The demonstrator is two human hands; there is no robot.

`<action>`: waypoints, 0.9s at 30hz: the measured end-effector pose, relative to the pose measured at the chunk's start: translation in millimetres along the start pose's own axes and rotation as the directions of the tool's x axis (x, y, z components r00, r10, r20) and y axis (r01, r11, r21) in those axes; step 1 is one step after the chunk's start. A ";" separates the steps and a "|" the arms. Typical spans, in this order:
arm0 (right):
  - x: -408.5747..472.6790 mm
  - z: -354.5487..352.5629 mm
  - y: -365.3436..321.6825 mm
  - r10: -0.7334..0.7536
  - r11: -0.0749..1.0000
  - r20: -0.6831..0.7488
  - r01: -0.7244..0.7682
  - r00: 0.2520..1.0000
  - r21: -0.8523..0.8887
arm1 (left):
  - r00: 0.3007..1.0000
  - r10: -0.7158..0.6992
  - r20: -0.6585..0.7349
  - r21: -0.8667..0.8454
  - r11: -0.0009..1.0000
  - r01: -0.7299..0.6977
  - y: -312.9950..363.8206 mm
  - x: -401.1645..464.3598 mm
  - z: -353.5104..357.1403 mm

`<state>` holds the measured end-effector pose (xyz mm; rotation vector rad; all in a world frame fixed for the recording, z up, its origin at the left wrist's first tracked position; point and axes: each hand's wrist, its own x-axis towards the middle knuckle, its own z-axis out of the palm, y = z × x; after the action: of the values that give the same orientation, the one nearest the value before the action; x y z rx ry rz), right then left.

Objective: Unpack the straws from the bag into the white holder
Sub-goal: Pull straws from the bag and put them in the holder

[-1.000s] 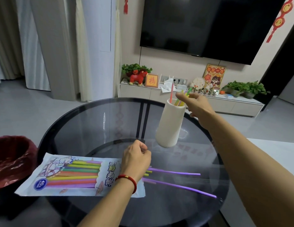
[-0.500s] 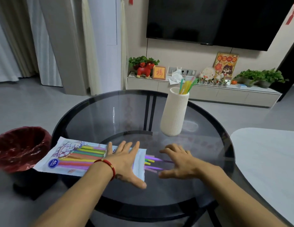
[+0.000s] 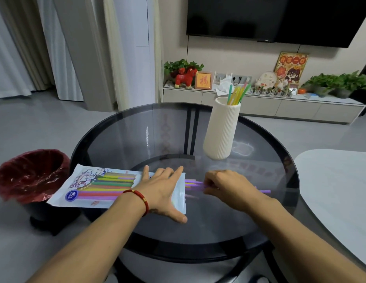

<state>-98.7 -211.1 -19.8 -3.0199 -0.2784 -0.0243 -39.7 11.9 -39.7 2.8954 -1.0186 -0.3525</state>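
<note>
In the head view the bag (image 3: 108,187) lies flat on the tabletop (image 3: 137,139), pinned under the flat, spread left hand (image 3: 161,190), its straws (image 3: 193,183) poking out rightward, long axes left-to-right. The right hand (image 3: 227,185), fingers curled onto a purple straw, is nearer the holder (image 3: 221,131), which stands beyond it.

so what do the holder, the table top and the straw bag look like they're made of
White holder: likely matte ceramic or plastic, going by its dull, finely ribbed wall. Table top: smoked glass, since the frame shows through and it carries reflections. Bag: thin glossy printed plastic film with a clear window showing the straws; the left hand presses it flat.
</note>
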 end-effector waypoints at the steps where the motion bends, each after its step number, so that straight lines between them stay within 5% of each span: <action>1: 0.6 -1.5 3.0 -0.021 0.999 0.004 0.021 1.000 0.044 | 1.000 -0.004 -0.013 -0.006 1.000 0.003 0.7 -0.1 -1.6; 5: -3.1 -4.3 22.9 -0.024 0.924 0.052 0.003 0.998 0.382 | 0.999 0.004 -0.052 -0.014 1.000 -0.005 0.6 -0.9 -6.2; 8: -5.7 2.9 26.0 0.025 0.769 0.115 -0.093 0.993 0.632 | 0.997 0.029 -0.075 -0.017 0.999 -0.030 2.0 -1.3 -6.5; 10: -4.6 11.1 15.8 0.032 0.726 0.134 -0.115 0.991 0.678 | 0.994 0.056 -0.091 -0.020 0.998 -0.058 5.4 -0.5 -5.3; 16: 9.1 10.5 -0.8 0.047 0.921 -0.161 0.019 0.986 0.389 | 0.993 0.058 -0.104 -0.022 0.998 -0.061 12.3 4.2 -4.7; 21: 10.9 28.8 -10.2 0.046 0.992 0.002 -0.046 0.999 0.113 | 0.988 0.045 -0.146 -0.071 0.996 -0.056 14.8 5.4 -6.3; 27: 18.9 29.4 -11.2 0.017 0.999 0.000 -0.017 1.000 0.029 | 0.989 0.006 -0.145 0.022 1.000 -0.003 10.8 7.1 -1.6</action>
<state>-82.0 -193.5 -47.3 -2.9934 -0.2512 -0.0190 -40.6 -1.1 -38.2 2.8866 -1.0109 -0.1281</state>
